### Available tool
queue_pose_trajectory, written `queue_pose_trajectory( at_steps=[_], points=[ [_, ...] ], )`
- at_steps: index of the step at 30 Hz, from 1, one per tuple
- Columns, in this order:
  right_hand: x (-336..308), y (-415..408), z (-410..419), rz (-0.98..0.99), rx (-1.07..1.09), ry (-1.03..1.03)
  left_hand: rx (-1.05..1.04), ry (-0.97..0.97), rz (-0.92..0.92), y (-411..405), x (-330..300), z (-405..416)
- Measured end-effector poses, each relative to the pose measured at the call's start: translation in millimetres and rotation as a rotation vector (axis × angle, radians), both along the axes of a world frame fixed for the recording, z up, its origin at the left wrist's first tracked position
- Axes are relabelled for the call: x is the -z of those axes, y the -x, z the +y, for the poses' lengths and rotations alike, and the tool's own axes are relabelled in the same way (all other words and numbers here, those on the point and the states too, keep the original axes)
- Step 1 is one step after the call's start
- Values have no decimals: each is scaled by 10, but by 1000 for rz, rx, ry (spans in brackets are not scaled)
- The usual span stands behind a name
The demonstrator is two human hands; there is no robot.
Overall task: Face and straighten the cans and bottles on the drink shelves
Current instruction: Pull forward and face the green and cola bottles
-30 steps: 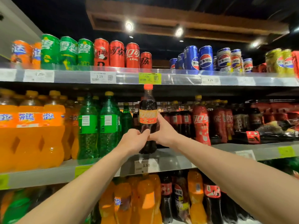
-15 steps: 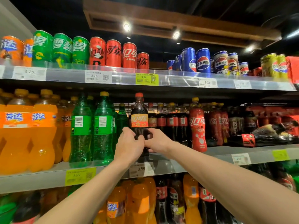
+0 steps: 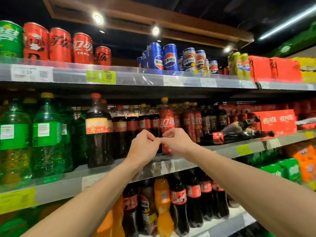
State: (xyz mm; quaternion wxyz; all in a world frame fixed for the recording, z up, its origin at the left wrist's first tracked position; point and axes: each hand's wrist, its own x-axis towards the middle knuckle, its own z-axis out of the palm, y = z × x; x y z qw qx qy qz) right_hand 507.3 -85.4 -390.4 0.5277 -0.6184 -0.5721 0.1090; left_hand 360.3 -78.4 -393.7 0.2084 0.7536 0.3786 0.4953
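Note:
A dark cola bottle with an orange label and red cap stands upright at the front of the middle shelf, beside green bottles. My left hand and my right hand hover to its right in front of this shelf. Their curled fingertips touch each other and hold nothing. Just behind my right hand stands a red-wrapped cola bottle, partly hidden by it. Further right a dark bottle lies on its side.
Red cans, blue cans and yellow cans line the top shelf. Red carton packs sit at the right of the middle shelf. The shelf below carries cola bottles and orange bottles.
Both hands have let go of the orange-label cola bottle, which now stands on the shelf. They have moved right and met in front of the red bottle. The view has swung right.

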Motion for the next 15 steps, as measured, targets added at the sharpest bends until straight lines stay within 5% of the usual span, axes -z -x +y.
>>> queue_pose_trajectory(
  at_steps=[7,15],
  points=[
    [102,-1219,67,-10,152,39,97,-5,66,-1206,107,182],
    [-38,-2147,338,-320,314,141,118,8,126,-2183,34,578]
  ],
)
